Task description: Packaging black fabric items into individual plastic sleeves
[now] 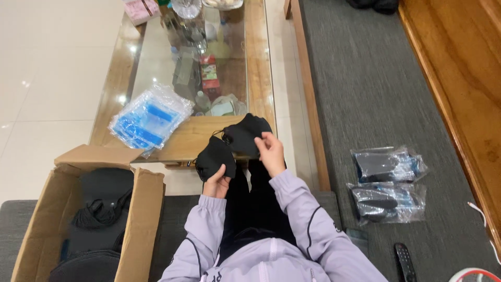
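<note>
My left hand (216,184) grips a black face mask (213,155) by its lower edge, in front of my knees. Beside it, my right hand (270,151) pinches a second black face mask (245,133) that overlaps the first. Thin ear loops dangle between the two masks. Both arms wear pale lilac sleeves with dark piping. An open cardboard box (143,209) at my left holds a heap of more black masks (99,214).
A glass-topped wooden coffee table (258,68) stands ahead with a stack of clear blue-printed plastic bags (150,117) on it. On the grey seat cushion at my right lie two bagged packs of masks (387,164) (386,202) and a black remote (404,261).
</note>
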